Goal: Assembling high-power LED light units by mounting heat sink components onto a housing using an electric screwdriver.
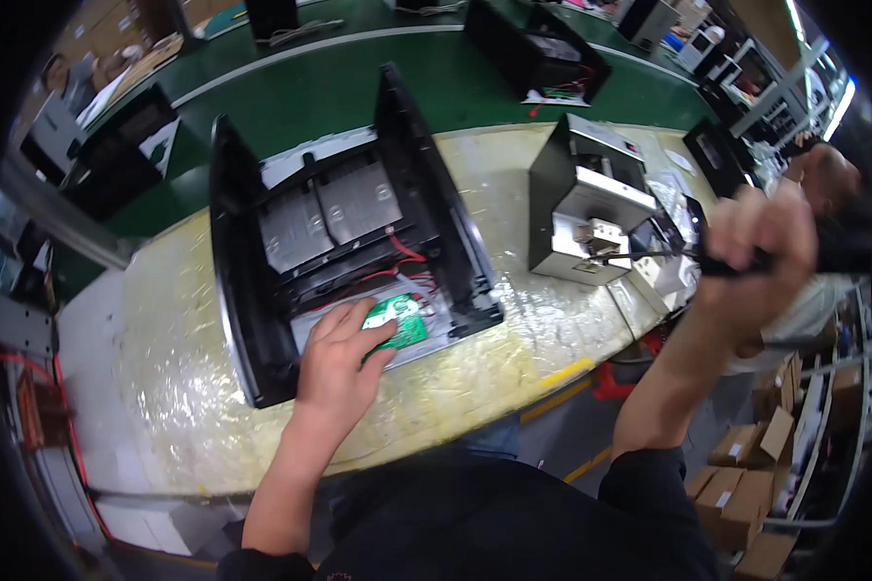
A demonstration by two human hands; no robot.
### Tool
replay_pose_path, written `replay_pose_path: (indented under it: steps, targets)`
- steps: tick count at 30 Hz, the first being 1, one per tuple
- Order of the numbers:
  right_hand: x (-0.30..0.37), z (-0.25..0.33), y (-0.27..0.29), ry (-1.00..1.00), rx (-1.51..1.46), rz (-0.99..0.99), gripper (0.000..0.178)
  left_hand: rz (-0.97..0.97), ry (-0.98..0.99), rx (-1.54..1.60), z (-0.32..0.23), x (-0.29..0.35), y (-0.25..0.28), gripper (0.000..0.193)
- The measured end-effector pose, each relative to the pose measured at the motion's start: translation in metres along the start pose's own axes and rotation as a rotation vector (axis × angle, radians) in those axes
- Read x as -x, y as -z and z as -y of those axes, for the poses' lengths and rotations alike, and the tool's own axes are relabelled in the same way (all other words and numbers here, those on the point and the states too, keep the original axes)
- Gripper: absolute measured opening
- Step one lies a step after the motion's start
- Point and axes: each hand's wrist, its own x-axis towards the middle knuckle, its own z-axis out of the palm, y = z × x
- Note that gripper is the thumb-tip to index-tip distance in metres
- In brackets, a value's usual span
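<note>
My left hand [337, 363] grips the left side of a green circuit board [409, 322] at the near end of an open black housing [226, 276]. Red wires [407, 254] run beside the board, and two silver metal blocks [295, 230] lie farther inside. Raised at the right, my right hand [761, 237], blurred, is closed around a dark power screwdriver [727, 263]. Its thin shaft points left, with the tip at the small metal fitting on the front of a black and silver box [596, 198]. Whether the tip touches is unclear.
The bench carries a yellowish, plastic-covered mat [174, 378]. Beyond it, a green surface [339, 82] holds another black housing [543, 53]. Clear bags [683, 198] lie by the box. Cardboard boxes [736, 494] stand at lower right. Other people [828, 179] are nearby.
</note>
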Motion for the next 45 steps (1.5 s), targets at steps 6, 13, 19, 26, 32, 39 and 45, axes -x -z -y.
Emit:
replay_pose_path:
  steps: [6, 13, 19, 26, 32, 39, 45]
  targets:
    - [0.015, 0.018, -0.096, 0.014, -0.307, 0.032, 0.019, 0.015, 0.015, -0.030, -0.007, -0.005, -0.006, 0.028]
    - [0.045, -0.049, -0.150, -0.168, -0.085, -0.002, 0.061, -0.022, 0.011, -0.011, -0.011, -0.011, -0.016, 0.032]
    - [0.048, -0.075, -0.151, -0.079, -0.031, 0.102, 0.072, -0.028, 0.010, 0.024, -0.012, -0.010, -0.015, 0.034]
    - [0.057, -0.094, -0.167, -0.135, -0.102, 0.095, 0.068, -0.044, 0.009, 0.033, -0.010, -0.009, -0.014, 0.034]
    - [0.060, -0.095, -0.174, -0.206, -0.123, 0.033, 0.058, -0.022, 0.021, 0.026, -0.006, -0.006, -0.014, 0.031]
    - [0.073, -0.108, -0.188, -0.438, -0.215, -0.096, 0.036, 0.056, 0.048, -0.045, 0.013, 0.002, -0.007, 0.031]
    - [0.061, -0.075, -0.183, -0.160, -0.201, -0.188, 0.045, 0.104, 0.061, -0.081, 0.016, 0.011, 0.006, 0.035]
